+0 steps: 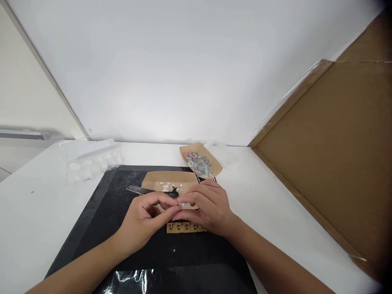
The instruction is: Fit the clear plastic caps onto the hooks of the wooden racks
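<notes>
My left hand (143, 216) and my right hand (208, 204) meet over a black mat (98, 228). Between their fingertips is a small, clear or whitish piece (180, 206), too small to name; thumb and forefinger of each hand pinch it. Just below lies a yellowish strip (183, 228) with several round metallic pieces set in a row, its right end hidden by my right hand. Behind the fingers, a dark flat-handled tool (141, 190) lies across a brown paper tray (171, 176) that holds small white bits (167, 187).
A second brown paper tray (219, 166) with many small coloured pieces (199, 163) stands at the back, beside a clear plastic bag (226, 153). A clear compartment box (92, 163) sits at the back left. A large cardboard panel (330, 155) leans along the right.
</notes>
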`<action>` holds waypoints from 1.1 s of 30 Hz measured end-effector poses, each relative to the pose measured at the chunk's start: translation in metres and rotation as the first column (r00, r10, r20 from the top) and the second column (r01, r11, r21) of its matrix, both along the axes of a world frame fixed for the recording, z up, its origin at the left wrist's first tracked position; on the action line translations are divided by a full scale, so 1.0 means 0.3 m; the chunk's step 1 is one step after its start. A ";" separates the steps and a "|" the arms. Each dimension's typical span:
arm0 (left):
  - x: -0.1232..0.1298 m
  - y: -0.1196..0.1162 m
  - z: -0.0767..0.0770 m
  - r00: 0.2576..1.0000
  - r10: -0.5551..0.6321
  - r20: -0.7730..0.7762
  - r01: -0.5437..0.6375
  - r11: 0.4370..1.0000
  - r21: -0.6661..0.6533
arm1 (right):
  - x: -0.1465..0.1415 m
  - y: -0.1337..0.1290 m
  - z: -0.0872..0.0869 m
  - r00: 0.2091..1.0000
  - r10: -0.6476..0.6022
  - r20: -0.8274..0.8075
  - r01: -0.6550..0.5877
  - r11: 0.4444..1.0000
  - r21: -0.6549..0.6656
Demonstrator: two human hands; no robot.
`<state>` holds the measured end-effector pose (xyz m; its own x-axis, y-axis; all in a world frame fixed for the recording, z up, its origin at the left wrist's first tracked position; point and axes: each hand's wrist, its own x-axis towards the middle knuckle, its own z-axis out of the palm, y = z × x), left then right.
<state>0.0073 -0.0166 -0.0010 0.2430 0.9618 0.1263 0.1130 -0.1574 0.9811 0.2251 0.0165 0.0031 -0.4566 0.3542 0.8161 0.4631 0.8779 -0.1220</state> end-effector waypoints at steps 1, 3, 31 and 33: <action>0.000 -0.001 0.001 1.000 -0.003 0.001 0.003 1.000 -0.007 | 0.001 0.000 0.000 1.000 0.002 0.003 -0.002 1.000 0.002; 0.001 -0.001 0.003 1.000 -0.003 0.001 0.003 1.000 -0.016 | 0.002 0.002 0.001 1.000 0.006 0.009 -0.006 1.000 0.006; -0.006 0.004 0.006 0.988 0.014 -0.157 -0.001 0.997 0.081 | 0.019 0.007 0.003 0.998 0.017 0.068 -0.015 0.999 -0.037; -0.011 0.000 0.006 0.967 0.030 -0.254 0.038 0.966 0.256 | 0.030 0.005 0.012 0.996 0.037 0.081 -0.032 0.998 -0.056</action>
